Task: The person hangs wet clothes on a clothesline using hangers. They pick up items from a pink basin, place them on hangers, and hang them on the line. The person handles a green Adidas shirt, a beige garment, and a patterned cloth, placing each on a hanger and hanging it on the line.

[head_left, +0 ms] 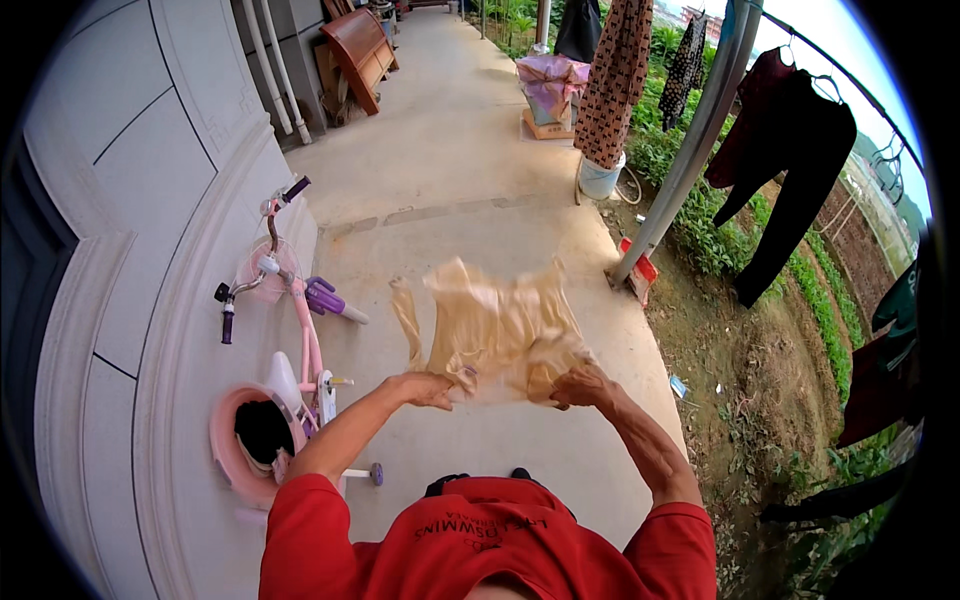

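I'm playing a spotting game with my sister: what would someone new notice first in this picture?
Probably the tan cloth in the middle, held up between the person's left hand and right hand. Next might be the pink bicycle on the left, with a pink tub close by. At upper right, black trousers hang near the greenery.

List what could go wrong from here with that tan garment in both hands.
1. If the left hand or right hand lost its grip, the tan garment might drop onto the concrete floor.
2. Its loose strip, flaring on the left, could snag on the pink bicycle.
3. A step left might catch the bicycle's training wheel.
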A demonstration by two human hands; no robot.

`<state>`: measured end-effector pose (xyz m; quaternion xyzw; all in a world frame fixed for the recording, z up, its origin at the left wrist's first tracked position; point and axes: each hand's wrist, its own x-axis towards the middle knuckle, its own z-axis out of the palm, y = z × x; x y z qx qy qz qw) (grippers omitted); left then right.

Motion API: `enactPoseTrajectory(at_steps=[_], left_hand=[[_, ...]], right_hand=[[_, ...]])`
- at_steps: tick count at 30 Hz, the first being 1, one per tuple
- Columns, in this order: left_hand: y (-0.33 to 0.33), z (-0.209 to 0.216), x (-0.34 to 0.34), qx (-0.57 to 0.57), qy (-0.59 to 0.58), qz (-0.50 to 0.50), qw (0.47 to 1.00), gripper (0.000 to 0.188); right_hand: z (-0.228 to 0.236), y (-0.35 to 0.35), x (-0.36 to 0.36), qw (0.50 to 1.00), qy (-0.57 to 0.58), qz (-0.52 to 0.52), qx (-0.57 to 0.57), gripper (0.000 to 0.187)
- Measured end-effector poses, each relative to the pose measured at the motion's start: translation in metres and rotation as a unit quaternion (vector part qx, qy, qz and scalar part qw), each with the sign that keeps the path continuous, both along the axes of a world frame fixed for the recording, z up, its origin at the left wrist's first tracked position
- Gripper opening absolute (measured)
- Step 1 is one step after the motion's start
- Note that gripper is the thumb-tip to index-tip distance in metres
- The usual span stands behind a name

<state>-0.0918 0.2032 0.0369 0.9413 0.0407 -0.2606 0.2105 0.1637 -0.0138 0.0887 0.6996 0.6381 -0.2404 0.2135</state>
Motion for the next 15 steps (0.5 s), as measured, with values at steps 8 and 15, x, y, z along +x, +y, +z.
enactPoseTrajectory(at_steps=[8,15], left_hand=[[0.003,0.041,-0.002,-0.364,-0.225,0.4,0.81,0.027],[-0.018,0.042,-0.012,-0.467,-0.237,0.405,0.749,0.022]], right_hand=[[-0.01,-0.019,0.003,0.69,0.552,-0.37,0.287,0.024],[0.001,-0.057,-0.012,0.479,0.74,-0.412,0.232,0.022]])
